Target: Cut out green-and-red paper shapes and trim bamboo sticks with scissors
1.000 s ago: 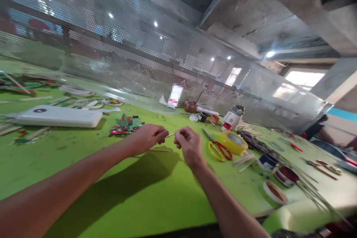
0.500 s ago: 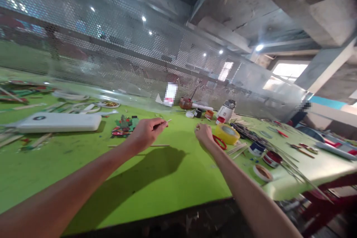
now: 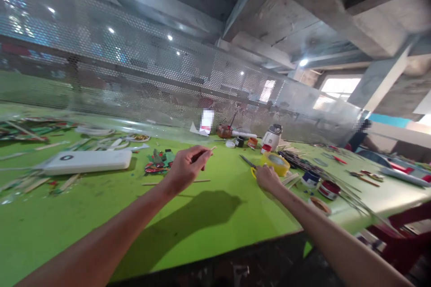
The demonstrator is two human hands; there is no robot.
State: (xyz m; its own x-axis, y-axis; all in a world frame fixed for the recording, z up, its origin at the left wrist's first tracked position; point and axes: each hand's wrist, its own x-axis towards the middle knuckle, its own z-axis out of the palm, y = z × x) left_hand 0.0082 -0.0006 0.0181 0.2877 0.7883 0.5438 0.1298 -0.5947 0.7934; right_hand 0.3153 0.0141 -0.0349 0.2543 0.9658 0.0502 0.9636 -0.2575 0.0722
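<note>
My left hand (image 3: 188, 167) is raised over the green table, its fingers pinched round a small thin stick (image 3: 213, 148) whose pale tip pokes out past the fingertips. A longer thin stick (image 3: 202, 181) lies on the table below that hand. My right hand (image 3: 268, 178) is closed at the yellow handle of a pair of scissors (image 3: 248, 161), whose dark blades point away to the upper left. Just behind my right hand sits a roll of yellow tape (image 3: 276, 164). Red and green scraps (image 3: 158, 161) lie to the left of my left hand.
A white device (image 3: 89, 161) lies on sticks at the left. Paint jars (image 3: 310, 179), (image 3: 329, 189) and a bundle of dark rods stand or lie at the right. Behind are a white bottle (image 3: 272, 136), small paint pots and a perforated screen. A person (image 3: 360, 134) is at the far right.
My right hand has moved right and nearer, onto the scissors, whose blades now show. My left hand still pinches the small stick. The view has shifted slightly.
</note>
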